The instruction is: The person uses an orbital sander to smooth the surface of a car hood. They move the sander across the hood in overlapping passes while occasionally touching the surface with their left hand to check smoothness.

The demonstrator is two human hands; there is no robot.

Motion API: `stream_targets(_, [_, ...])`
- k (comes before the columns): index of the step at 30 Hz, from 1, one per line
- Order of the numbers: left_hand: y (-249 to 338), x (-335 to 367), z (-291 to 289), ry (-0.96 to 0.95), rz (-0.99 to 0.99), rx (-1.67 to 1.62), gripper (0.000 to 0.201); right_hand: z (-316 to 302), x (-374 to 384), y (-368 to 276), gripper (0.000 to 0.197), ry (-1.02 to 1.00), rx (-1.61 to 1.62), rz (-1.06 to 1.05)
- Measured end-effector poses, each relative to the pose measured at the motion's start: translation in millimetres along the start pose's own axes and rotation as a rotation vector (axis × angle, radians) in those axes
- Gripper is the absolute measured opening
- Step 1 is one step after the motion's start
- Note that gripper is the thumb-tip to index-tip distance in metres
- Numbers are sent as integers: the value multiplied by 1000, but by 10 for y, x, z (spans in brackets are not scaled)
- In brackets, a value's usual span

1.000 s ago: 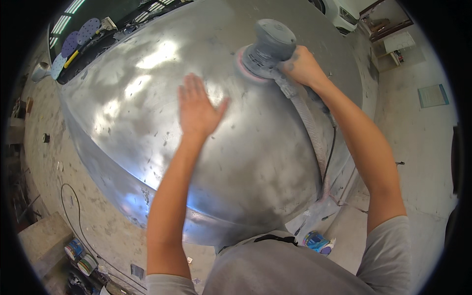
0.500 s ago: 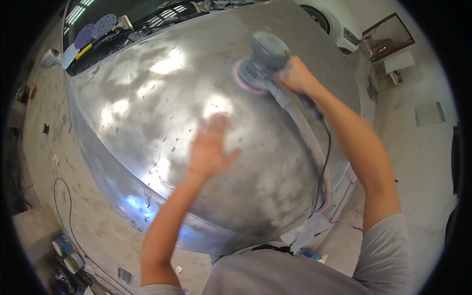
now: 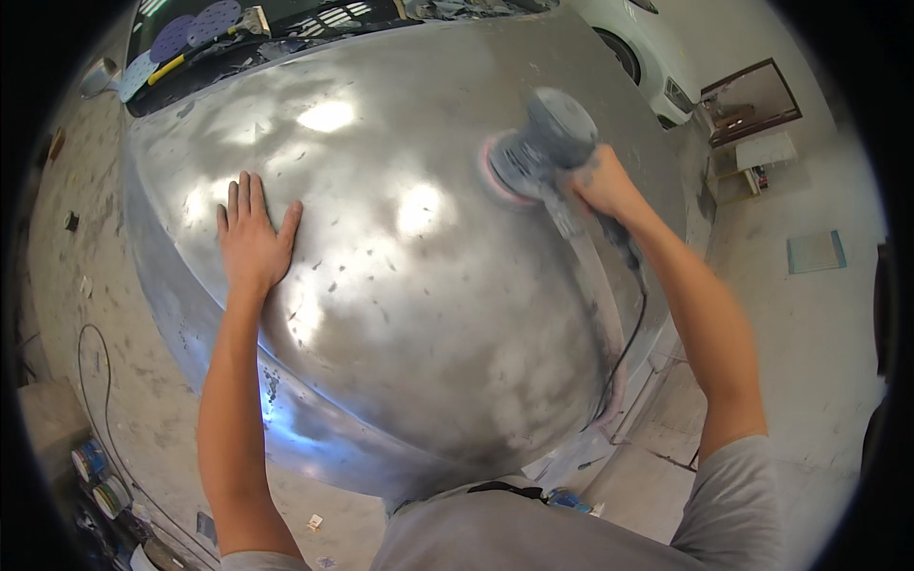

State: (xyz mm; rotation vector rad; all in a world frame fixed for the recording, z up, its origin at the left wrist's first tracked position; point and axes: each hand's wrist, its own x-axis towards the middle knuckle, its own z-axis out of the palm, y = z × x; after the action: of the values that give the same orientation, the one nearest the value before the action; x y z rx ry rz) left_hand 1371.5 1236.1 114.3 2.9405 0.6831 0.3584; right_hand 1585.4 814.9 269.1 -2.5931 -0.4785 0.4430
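Before me spreads a car hood (image 3: 428,314), bare grey metal with cloudy patches and small dark marks. My left hand (image 3: 255,238) lies flat on its left part, fingers stretched out and holding nothing. On the far right part of the hood, my right hand (image 3: 602,183) grips the handle of a grey orbital sander (image 3: 547,143). The sander's round pad, reddish at the edge, is tilted and looks to be against the metal. From its rear a pale dust hose (image 3: 602,314) and a black cord (image 3: 636,319) run back over the hood's right side.
Purple and light-blue sanding discs (image 3: 171,38) and a yellow-handled scraper (image 3: 167,72) lie by the windshield at the far left. A white car (image 3: 657,62) stands at the far right. Cans (image 3: 109,497) and a looped cable (image 3: 105,381) are on the floor at the left.
My left hand has moved left across the hood and now rests flat there. My right hand and the sander have shifted a little right and nearer.
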Motion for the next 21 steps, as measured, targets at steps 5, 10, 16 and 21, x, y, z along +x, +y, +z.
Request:
stream_targets(5, [-5, 14, 25, -11, -9, 21, 93, -3, -465, 99, 18, 46, 137, 11])
stream_targets(10, [339, 119, 119, 77, 57, -73, 96, -4, -281, 202, 32, 125, 109, 169])
stream_targets(16, [622, 167, -25, -59, 69, -172, 96, 36, -77, 124, 60, 205, -32, 30])
stream_targets(21, [574, 188, -50, -85, 62, -174, 96, 69, 71, -221, 86, 576, -140, -135])
